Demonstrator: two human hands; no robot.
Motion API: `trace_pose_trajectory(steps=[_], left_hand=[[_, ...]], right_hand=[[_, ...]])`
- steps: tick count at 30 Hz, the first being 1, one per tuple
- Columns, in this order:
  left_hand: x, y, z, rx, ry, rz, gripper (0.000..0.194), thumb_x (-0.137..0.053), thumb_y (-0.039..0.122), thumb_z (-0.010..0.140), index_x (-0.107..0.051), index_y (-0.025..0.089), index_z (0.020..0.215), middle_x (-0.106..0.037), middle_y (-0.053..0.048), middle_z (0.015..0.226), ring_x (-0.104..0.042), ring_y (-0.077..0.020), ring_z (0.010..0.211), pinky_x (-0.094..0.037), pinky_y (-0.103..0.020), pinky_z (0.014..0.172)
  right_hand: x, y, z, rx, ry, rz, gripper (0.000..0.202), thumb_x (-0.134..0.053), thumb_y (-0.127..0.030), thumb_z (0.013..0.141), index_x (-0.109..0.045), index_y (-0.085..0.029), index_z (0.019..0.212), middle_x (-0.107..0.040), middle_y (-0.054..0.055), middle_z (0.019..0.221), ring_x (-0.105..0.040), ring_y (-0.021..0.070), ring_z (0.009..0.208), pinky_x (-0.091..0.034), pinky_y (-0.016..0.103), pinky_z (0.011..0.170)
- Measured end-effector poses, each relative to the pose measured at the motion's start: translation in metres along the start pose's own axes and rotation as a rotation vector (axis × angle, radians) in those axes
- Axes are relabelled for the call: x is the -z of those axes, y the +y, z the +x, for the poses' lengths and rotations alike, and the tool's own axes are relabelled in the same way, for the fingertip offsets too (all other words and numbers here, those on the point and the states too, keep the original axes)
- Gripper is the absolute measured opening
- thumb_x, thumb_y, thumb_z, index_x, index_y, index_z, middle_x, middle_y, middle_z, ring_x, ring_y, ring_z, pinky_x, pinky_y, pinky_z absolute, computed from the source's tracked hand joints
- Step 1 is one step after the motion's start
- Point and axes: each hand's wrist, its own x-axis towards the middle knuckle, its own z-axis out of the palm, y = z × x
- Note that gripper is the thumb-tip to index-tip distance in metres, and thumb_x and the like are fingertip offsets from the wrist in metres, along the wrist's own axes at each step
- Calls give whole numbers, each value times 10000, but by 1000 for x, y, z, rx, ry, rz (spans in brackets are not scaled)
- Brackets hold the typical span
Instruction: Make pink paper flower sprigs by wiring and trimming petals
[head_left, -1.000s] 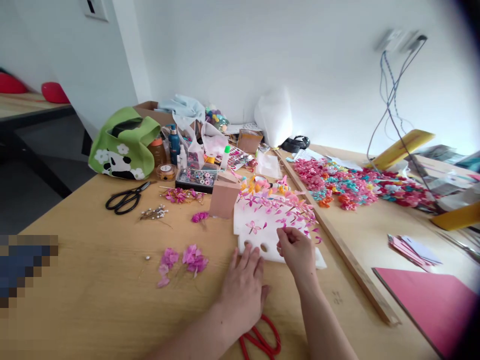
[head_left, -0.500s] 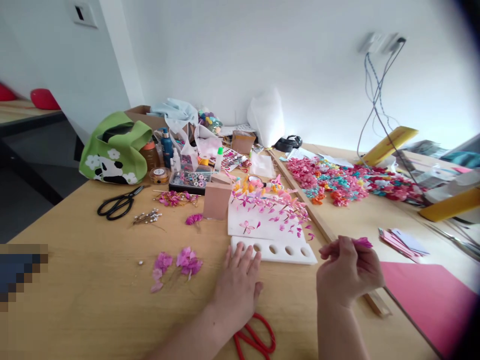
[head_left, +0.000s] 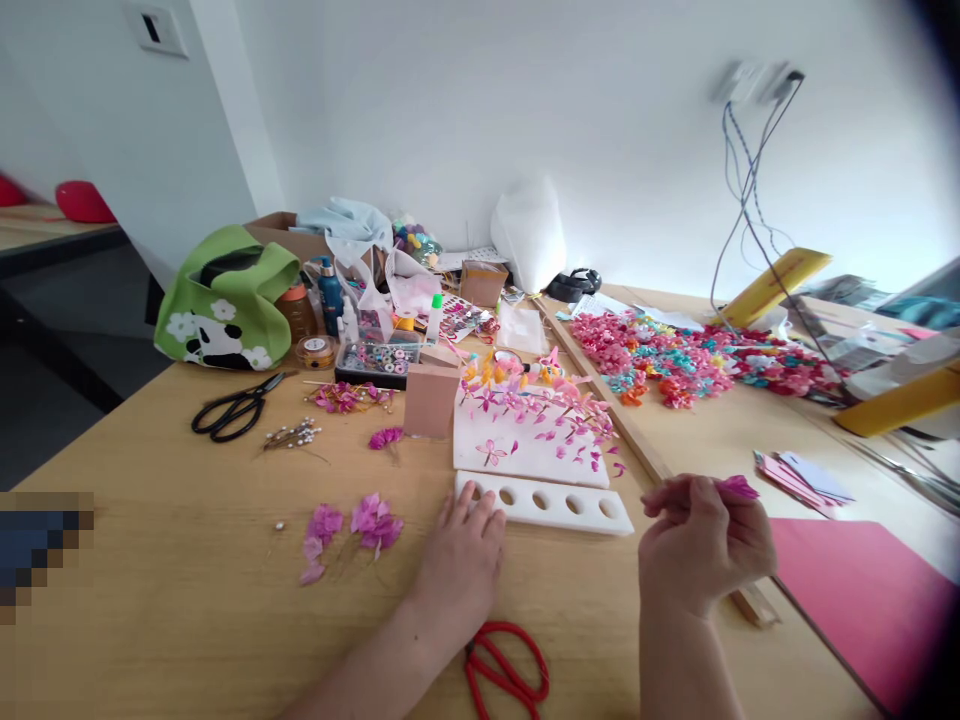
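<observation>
Right hand holding a magenta petal piece, left hand laid at a perforated white foam strip.
The right fingers are curled narrow, thumb against forefinger, and the petal piece pokes out of them toward the right edge of the desk, near a wooden batten and a pink sheet. The left fingers are flat and slightly spread, their tips over the strip's left end, grasping nothing. Beyond the strip, toward the far edge, stands a white foam block stuck with pink petal sprays. Red-handled scissors lie toward the near edge, beside the left wrist; toward the left edge are purple petal clusters and, farther back, black scissors.
</observation>
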Motion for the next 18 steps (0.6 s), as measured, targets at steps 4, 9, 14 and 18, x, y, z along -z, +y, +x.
trace_pose_trajectory(steps=[4, 9, 14, 18], left_hand=[[-3, -2, 1, -14, 11, 17, 379, -426, 199, 915, -540, 152, 1274, -465, -100, 1428, -329, -315, 1366, -330, -493, 1103], [-2, 0, 0, -15, -8, 25, 406, -440, 211, 907, -526, 119, 1292, -450, -127, 1435, -326, -330, 1366, -325, -501, 1105], [-2, 2, -3, -13, -4, 16, 394, -447, 205, 900, -548, 115, 1270, -478, -126, 1412, -354, -340, 1347, -345, -504, 1092], [-7, 2, -4, -50, 66, -2, 369, -459, 180, 891, -565, 115, 1239, -518, -126, 1370, -383, -337, 1327, -331, -526, 1096]], right_hand=[[2, -1, -1, -14, -45, -27, 124, -604, -151, 730, -518, -192, 650, -595, -57, 549, -504, 102, 360, -353, 226, 321], [2, -2, -6, -67, -170, -93, 153, -642, -210, 760, -521, -188, 669, -629, -35, 605, -513, 96, 366, -371, 229, 352], [-3, 0, -19, -164, -371, -191, 192, -656, -312, 795, -574, -172, 693, -641, -6, 630, -525, 90, 410, -401, 222, 389], [-8, 7, -28, -288, -564, -273, 250, -675, -398, 777, -595, -170, 711, -645, 5, 626, -518, 87, 405, -404, 209, 378]])
